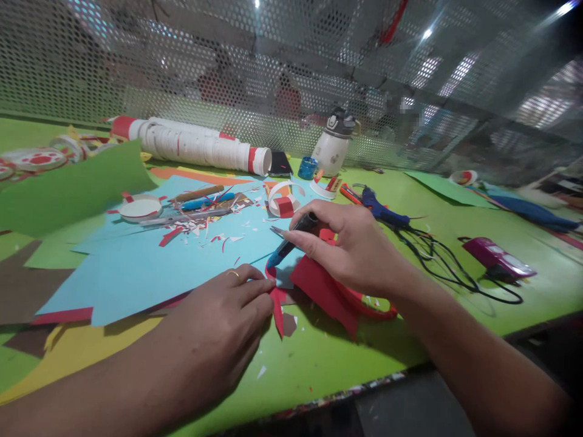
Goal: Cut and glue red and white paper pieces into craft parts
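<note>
My right hand (341, 240) is closed around a dark pen-like tube with a blue tip (286, 246), probably a marker. Its tip touches a narrow red paper strip (279, 312). A thin pointed grey piece (277, 232) juts out beside the thumb; what it belongs to is hidden. Fingers of my left hand (223, 321), one wearing a ring, press together on the red strip and pin it down. Larger red paper (323, 294) lies under my right hand, next to a red curved handle (387, 312), partly covered.
Light-blue sheets (132, 273) carry paper scraps, a craft knife (182, 217) and a white paper disc (140, 207). Behind stand a white paper roll (195, 145), a blue jar (308, 168) and a bottle (332, 149). Rightward lie a blue glue gun (382, 209) with its cord and a purple device (498, 258).
</note>
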The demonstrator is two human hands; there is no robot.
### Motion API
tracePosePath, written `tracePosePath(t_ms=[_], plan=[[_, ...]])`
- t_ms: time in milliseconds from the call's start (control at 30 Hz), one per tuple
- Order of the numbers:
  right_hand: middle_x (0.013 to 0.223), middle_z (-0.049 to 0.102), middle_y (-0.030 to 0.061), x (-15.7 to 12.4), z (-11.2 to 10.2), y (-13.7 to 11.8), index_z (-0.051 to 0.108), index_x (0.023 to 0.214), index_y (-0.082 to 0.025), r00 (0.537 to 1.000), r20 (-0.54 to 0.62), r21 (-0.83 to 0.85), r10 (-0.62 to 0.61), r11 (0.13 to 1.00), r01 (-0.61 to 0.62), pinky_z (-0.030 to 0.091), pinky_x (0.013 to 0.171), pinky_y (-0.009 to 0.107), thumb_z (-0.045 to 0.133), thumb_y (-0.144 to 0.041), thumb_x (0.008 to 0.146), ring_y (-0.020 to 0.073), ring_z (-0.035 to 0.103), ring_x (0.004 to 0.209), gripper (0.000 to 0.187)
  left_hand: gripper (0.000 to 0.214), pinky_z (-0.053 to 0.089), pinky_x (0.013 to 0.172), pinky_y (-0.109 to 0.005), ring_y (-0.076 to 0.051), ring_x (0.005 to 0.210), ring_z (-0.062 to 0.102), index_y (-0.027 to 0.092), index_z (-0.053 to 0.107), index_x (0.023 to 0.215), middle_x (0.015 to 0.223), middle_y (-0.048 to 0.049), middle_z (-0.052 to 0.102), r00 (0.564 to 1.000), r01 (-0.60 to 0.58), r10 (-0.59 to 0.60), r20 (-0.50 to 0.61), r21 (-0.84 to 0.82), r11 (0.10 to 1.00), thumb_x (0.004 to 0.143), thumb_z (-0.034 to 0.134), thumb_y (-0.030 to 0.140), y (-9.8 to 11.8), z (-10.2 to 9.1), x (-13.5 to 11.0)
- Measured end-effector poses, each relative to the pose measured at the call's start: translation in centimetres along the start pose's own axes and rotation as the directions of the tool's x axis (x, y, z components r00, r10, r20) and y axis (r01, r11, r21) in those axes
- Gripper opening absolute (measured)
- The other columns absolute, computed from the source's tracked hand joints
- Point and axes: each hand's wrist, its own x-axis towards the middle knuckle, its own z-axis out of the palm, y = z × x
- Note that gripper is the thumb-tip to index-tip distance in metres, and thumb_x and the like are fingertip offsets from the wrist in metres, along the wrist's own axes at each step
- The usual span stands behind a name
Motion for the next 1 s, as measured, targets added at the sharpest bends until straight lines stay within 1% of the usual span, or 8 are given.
tracePosePath(t_ms=[133, 200, 267, 333, 433, 567, 700, 1000], plan=[[0.073, 0.067, 0.0002, -0.6, -0.6, -0.3, 0.067, 0.080, -0.014, 0.999, -0.042, 0.057, -0.003, 0.998, 0.006, 0.046, 0.061, 0.026, 0.063, -0.020, 0.088, 0.0125, 0.059, 0.065, 0.010, 0.024, 0.053, 0.080, -0.042, -0.021, 0.079, 0.061, 0.014, 0.060, 0.076, 0.080, -0.0076, 0.067, 1.000, 0.008, -0.008, 0.005, -0.019, 1.000, 0.087, 0.042, 0.004, 0.0, 0.0, 0.1], [0.071, 0.065, -0.0015, -0.9, -1.4, -0.5, 0.067, 0.081, -0.016, 0.988, -0.155, 0.114, 0.015, 0.994, 0.003, 0.046, 0.058, 0.025, 0.063, -0.021, 0.089, 0.0111, 0.058, 0.060, 0.010, 0.023, 0.053, 0.080, -0.042, -0.021, 0.079, 0.060, 0.014, 0.059, 0.074, 0.080, -0.0080, 0.067, 1.000, 0.013, -0.013, 0.008, -0.027, 1.000, 0.087, 0.043, 0.004, -0.1, 0.1, 0.2], [0.067, 0.063, -0.0026, -1.3, -2.0, -0.6, 0.067, 0.083, -0.018, 0.954, -0.293, 0.185, 0.058, 0.983, -0.003, 0.046, 0.055, 0.025, 0.064, -0.024, 0.089, 0.0104, 0.057, 0.057, 0.009, 0.022, 0.053, 0.080, -0.042, -0.022, 0.081, 0.060, 0.014, 0.057, 0.071, 0.080, -0.0086, 0.066, 1.000, 0.021, -0.021, 0.012, -0.030, 0.999, 0.087, 0.044, 0.004, -0.1, 0.2, 0.1], [0.064, 0.061, -0.0037, -1.5, -2.4, -0.6, 0.067, 0.084, -0.018, 0.927, -0.363, 0.241, 0.100, 0.970, -0.010, 0.046, 0.053, 0.024, 0.065, -0.025, 0.089, 0.0094, 0.056, 0.055, 0.009, 0.023, 0.053, 0.081, -0.042, -0.022, 0.081, 0.060, 0.014, 0.057, 0.070, 0.080, -0.0086, 0.066, 0.999, 0.038, -0.038, 0.015, -0.043, 0.998, 0.087, 0.044, 0.005, -0.2, 0.3, 0.0], [0.064, 0.060, -0.0043, -1.7, -2.2, -0.4, 0.066, 0.082, -0.019, 0.943, -0.319, 0.254, 0.093, 0.967, -0.009, 0.047, 0.053, 0.022, 0.065, -0.023, 0.088, 0.0086, 0.057, 0.055, 0.007, 0.023, 0.053, 0.082, -0.042, -0.022, 0.082, 0.060, 0.014, 0.060, 0.075, 0.082, -0.0088, 0.067, 0.999, 0.047, -0.046, 0.011, -0.059, 0.997, 0.089, 0.043, 0.006, -0.2, 0.3, -0.3], [0.069, 0.063, -0.0026, -1.6, -1.8, -0.2, 0.065, 0.082, -0.019, 0.962, -0.261, 0.215, 0.076, 0.976, -0.019, 0.050, 0.057, 0.025, 0.063, -0.019, 0.088, 0.0119, 0.062, 0.062, 0.006, 0.023, 0.052, 0.088, -0.044, -0.022, 0.086, 0.061, 0.013, 0.062, 0.081, 0.089, -0.0095, 0.069, 0.999, 0.035, -0.035, 0.002, -0.044, 0.998, 0.089, 0.042, 0.006, -0.3, 0.3, -0.4], [0.068, 0.063, -0.0017, -1.6, -1.7, -0.2, 0.065, 0.080, -0.020, 0.953, -0.285, 0.188, 0.105, 0.981, -0.052, 0.052, 0.058, 0.027, 0.063, -0.019, 0.087, 0.0134, 0.062, 0.061, 0.007, 0.023, 0.052, 0.088, -0.045, -0.022, 0.086, 0.062, 0.014, 0.061, 0.079, 0.089, -0.0095, 0.069, 0.999, 0.043, -0.042, 0.027, -0.050, 0.998, 0.089, 0.042, 0.007, -0.2, 0.3, -0.2], [0.071, 0.064, -0.0008, -1.5, -1.6, 0.3, 0.066, 0.079, -0.020, 0.942, -0.310, 0.223, 0.129, 0.973, -0.060, 0.052, 0.059, 0.027, 0.064, -0.018, 0.085, 0.0135, 0.062, 0.063, 0.007, 0.023, 0.053, 0.084, -0.044, -0.022, 0.086, 0.060, 0.014, 0.059, 0.075, 0.089, -0.0105, 0.068, 0.997, 0.071, -0.068, 0.049, -0.059, 0.996, 0.089, 0.043, 0.008, -0.2, 0.2, -0.3]])
